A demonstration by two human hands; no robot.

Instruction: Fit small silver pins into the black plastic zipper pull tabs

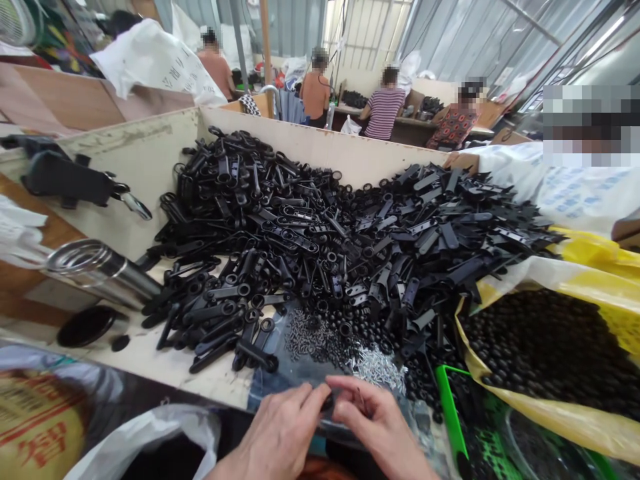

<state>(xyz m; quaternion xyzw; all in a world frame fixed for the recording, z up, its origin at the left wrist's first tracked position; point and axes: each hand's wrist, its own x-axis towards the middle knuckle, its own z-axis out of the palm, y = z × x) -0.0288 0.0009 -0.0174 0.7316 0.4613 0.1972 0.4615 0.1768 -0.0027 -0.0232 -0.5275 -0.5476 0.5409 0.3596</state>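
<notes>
My left hand (pixel 283 430) and my right hand (pixel 380 423) meet at the bottom middle of the view, fingers pinched together on a small black part (pixel 329 403) between them. Just beyond the fingers lies a clear bag holding small metal springs (pixel 313 337) and silvery screws (pixel 380 367). A big heap of black plastic arms with ring ends (pixel 280 233) covers the table, with flat black clips (pixel 440 227) piled to its right. Small black round caps (pixel 365 327) are scattered in front.
A yellow bag of small black round pieces (pixel 545 347) sits at right, beside a green crate edge (pixel 450 407). A steel flask (pixel 100 270) and its black lid (pixel 85 325) lie at left. A beige board wall (pixel 310 143) backs the table. Several people work at tables behind.
</notes>
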